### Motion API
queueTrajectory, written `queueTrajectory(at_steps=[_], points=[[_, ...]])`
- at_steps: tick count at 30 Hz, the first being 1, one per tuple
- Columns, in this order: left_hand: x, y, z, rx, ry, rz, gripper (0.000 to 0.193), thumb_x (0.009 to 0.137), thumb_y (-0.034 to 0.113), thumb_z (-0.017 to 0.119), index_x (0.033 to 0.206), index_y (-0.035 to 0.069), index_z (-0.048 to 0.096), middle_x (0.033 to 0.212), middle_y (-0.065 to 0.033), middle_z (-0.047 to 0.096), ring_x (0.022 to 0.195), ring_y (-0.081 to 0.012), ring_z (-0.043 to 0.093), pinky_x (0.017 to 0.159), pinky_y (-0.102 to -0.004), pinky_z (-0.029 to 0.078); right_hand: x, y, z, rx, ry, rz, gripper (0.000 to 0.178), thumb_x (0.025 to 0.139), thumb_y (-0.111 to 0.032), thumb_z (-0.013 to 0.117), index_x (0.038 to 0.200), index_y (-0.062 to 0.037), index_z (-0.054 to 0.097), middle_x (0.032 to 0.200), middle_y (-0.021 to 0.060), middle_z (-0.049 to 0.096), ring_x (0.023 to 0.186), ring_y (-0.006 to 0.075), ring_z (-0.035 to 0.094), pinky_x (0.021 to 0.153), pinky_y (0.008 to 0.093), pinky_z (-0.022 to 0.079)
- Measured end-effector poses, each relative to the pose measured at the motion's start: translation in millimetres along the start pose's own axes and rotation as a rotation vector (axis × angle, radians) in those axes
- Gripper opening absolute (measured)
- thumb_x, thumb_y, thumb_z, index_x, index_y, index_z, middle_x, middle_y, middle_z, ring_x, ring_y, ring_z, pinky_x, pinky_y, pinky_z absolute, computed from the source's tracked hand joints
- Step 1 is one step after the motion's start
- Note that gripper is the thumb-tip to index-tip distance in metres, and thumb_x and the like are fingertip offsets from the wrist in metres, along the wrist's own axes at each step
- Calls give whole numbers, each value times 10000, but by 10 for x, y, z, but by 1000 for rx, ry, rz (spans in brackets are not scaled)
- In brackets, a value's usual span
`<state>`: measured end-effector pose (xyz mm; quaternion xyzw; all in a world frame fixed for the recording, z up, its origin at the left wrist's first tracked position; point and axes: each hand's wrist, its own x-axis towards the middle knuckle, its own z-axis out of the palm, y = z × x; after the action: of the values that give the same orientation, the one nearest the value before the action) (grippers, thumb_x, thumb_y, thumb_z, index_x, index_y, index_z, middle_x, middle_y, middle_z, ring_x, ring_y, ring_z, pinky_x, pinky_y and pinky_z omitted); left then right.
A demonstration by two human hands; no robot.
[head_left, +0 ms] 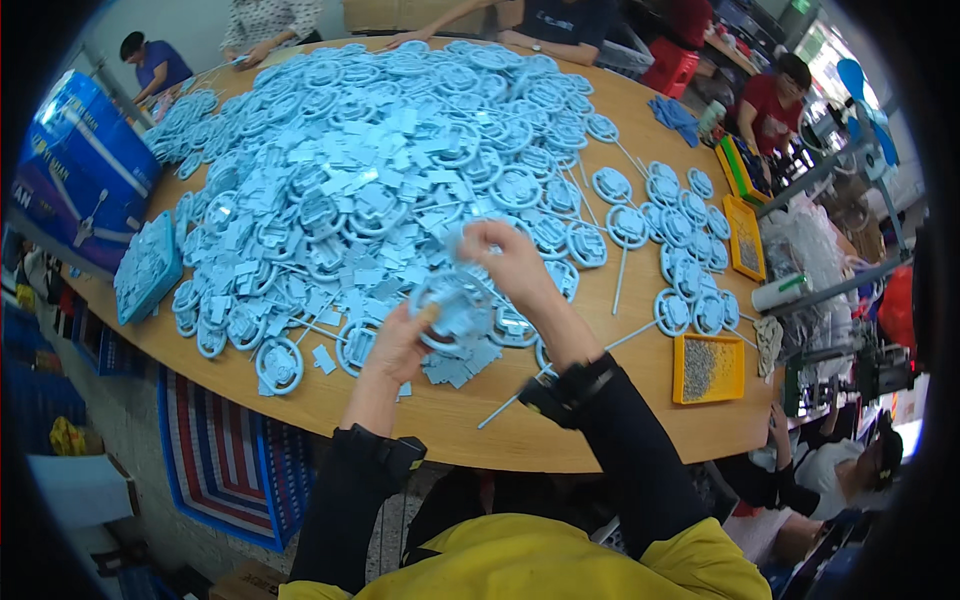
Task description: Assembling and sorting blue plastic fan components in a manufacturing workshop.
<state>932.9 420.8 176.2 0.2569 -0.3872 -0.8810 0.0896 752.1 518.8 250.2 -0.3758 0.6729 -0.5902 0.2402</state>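
In front of me, a round light-blue plastic ring part [458, 308] is gripped at its left edge by my left hand [395, 347], the thumb lying over its rim. The part is somewhat blurred. Above its upper right side my right hand [508, 262] is raised, with the fingers curled closed and the fingertips smeared by motion. Whatever they pinch, if anything, I cannot make out. Small flat light-blue plates [462, 367] lie on the table just below the held part. Behind both hands rises a large heap of similar ring parts [350, 215] mixed with flat plates.
Yellow trays [738, 372] of small grey pieces stand on the right of the wooden table [560, 425], near stacked ring parts [690, 275] with thin rods. A light-blue basket [150, 268] and a blue box [85, 165] are at left. Several people sit around the table.
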Motion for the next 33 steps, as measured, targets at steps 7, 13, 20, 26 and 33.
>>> queueTrajectory(at_steps=[7, 13, 20, 26, 33], points=[[90, 77, 12, -305, 3, 392, 504, 862, 211, 678, 1291, 125, 429, 1208, -56, 543, 1106, -203, 551, 928, -400, 468, -46, -802, 746, 288, -132, -227, 174, 857, -104, 610, 1000, -10, 642, 844, 33, 624, 724, 106, 576, 666, 270, 477], [-18, 180, 196, -212, 79, 465, 478, 862, 232, 681, 1260, 139, 434, 1165, -33, 575, 1051, -197, 588, 867, -365, 503, -367, -8, 454, 462, 4, 288, 130, 873, -62, 613, 959, 19, 561, 787, 58, 624, 678, 116, 620, 619, 241, 521], [1, 137, 335, 95, 133, 618, 519, 783, 48, 748, 1192, 43, 427, 1092, -35, 563, 968, -121, 561, 865, -272, 460, -421, 135, 538, 516, 107, 326, 162, 879, -121, 645, 952, 9, 581, 719, 44, 621, 628, 112, 615, 581, 233, 519], [-87, 125, 393, 139, 151, 560, 487, 795, 54, 735, 1189, 49, 451, 1087, -37, 573, 982, -117, 562, 845, -267, 474, -434, 197, 339, 93, 146, 141, 353, 832, -148, 694, 1133, -17, 564, 946, 51, 613, 800, 123, 579, 704, 264, 489], [-96, 115, 359, 65, 40, 396, 530, 792, 25, 713, 1242, 73, 436, 1148, -48, 574, 1027, -147, 571, 892, -301, 463, -422, 109, 30, 449, -118, 393, 507, 813, -159, 718, 1234, 18, 497, 1103, 100, 602, 942, 155, 590, 780, 285, 493]])
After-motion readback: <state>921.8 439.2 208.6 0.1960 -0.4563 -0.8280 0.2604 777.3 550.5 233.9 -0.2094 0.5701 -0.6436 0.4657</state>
